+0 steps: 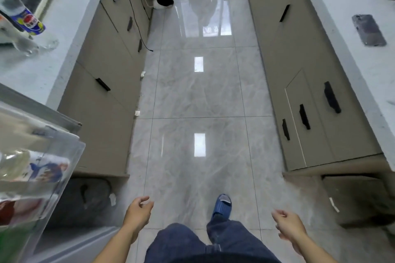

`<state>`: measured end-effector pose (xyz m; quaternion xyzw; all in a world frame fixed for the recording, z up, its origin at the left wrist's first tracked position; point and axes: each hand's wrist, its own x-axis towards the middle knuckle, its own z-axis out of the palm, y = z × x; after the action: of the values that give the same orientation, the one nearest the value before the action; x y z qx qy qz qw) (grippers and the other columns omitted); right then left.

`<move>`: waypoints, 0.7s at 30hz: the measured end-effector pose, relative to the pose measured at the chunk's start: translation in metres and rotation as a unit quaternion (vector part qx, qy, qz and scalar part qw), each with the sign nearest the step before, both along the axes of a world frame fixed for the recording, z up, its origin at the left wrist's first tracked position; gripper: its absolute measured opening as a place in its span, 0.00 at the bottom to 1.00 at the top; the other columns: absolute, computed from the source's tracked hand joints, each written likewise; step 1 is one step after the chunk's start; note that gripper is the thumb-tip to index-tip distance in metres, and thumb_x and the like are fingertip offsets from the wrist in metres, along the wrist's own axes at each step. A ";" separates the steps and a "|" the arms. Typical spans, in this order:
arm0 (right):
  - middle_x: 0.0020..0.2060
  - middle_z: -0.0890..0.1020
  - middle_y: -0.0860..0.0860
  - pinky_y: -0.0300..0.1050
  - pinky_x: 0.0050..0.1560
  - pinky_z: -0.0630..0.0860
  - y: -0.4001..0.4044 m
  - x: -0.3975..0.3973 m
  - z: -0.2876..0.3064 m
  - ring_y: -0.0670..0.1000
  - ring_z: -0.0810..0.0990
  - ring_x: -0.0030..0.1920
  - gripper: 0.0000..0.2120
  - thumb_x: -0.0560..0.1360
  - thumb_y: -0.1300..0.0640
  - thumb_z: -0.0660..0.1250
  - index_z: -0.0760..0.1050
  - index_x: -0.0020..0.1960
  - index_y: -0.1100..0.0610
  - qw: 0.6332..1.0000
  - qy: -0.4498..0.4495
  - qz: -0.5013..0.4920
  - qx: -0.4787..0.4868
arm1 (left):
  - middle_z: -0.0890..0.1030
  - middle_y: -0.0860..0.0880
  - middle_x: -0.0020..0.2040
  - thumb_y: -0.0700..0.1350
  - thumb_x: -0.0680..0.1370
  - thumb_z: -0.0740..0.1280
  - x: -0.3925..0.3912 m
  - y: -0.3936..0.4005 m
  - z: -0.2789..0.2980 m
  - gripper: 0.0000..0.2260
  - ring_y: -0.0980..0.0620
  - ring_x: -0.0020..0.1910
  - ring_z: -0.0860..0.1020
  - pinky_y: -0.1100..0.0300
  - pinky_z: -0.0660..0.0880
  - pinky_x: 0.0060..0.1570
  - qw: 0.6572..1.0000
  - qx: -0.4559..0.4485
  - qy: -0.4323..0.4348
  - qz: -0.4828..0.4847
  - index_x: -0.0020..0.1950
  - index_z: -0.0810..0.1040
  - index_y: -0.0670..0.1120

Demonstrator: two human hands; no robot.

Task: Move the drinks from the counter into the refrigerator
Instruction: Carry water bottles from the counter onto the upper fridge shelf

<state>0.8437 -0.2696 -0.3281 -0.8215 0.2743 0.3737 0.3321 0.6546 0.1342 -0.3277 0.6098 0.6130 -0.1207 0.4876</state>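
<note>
Grey glossy floor tiles lie beneath both hands, left hand and right hand, fingers loosely curled, holding nothing. A clear bottle stands on the bench, far ahead-left of the left hand; the open refrigerator door is beside it.

the left counter of pale stone carries a clear bottle with a blue label, tilted in the wide view. the right counter carries a dark phone, lying flat. the grey tiled floor between them bears small scraps of paper along the left cabinets.
</note>
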 end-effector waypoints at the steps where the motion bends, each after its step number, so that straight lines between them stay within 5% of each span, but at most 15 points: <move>1: 0.44 0.81 0.54 0.46 0.41 0.77 0.009 0.028 0.003 0.56 0.80 0.43 0.08 0.78 0.55 0.66 0.78 0.54 0.57 1.000 -0.009 0.024 0.005 | 0.82 0.44 0.44 0.45 0.79 0.66 0.009 0.001 0.002 0.09 0.47 0.39 0.78 0.56 0.76 0.39 1.000 0.004 0.000 0.012 0.59 0.76 0.49; 4: 0.49 0.81 0.56 0.49 0.46 0.77 0.040 0.103 0.016 0.56 0.80 0.49 0.14 0.79 0.55 0.66 0.76 0.63 0.60 0.996 -0.035 0.080 0.022 | 0.81 0.43 0.44 0.44 0.79 0.67 0.024 0.003 0.006 0.08 0.46 0.39 0.78 0.57 0.75 0.38 0.999 0.005 0.012 0.037 0.58 0.78 0.47; 9: 0.45 0.81 0.52 0.48 0.41 0.78 0.108 0.200 0.027 0.55 0.81 0.43 0.13 0.79 0.53 0.66 0.78 0.60 0.58 0.989 -0.053 0.130 0.049 | 0.81 0.36 0.49 0.38 0.76 0.71 0.040 0.014 0.003 0.06 0.39 0.43 0.79 0.55 0.74 0.41 0.993 0.000 0.037 0.114 0.53 0.80 0.40; 14: 0.43 0.81 0.49 0.45 0.38 0.77 0.191 0.279 0.022 0.52 0.81 0.40 0.11 0.79 0.53 0.67 0.78 0.58 0.56 0.978 -0.061 0.187 0.063 | 0.80 0.37 0.37 0.34 0.76 0.70 0.065 0.045 -0.017 0.05 0.45 0.32 0.77 0.57 0.71 0.37 0.983 -0.011 0.045 0.179 0.47 0.79 0.31; 18: 0.36 0.80 0.50 0.45 0.37 0.75 0.264 0.332 0.025 0.52 0.77 0.34 0.08 0.78 0.54 0.66 0.79 0.53 0.57 0.968 -0.075 0.234 0.058 | 0.80 0.40 0.42 0.41 0.79 0.68 0.105 0.092 -0.029 0.08 0.43 0.36 0.76 0.54 0.73 0.43 0.968 -0.041 0.048 0.242 0.49 0.78 0.36; 21: 0.32 0.76 0.50 0.42 0.32 0.71 0.314 0.364 0.034 0.50 0.72 0.30 0.08 0.78 0.55 0.66 0.79 0.52 0.59 0.960 -0.059 0.269 0.054 | 0.80 0.43 0.37 0.44 0.78 0.68 0.137 0.131 -0.028 0.08 0.46 0.33 0.75 0.57 0.72 0.38 0.964 -0.054 0.033 0.259 0.48 0.80 0.39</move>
<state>1.2080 0.0443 -0.2938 -0.8665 0.0023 0.4140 0.2789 0.7919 0.2655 -0.3557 0.3985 0.7584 -0.0435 0.5139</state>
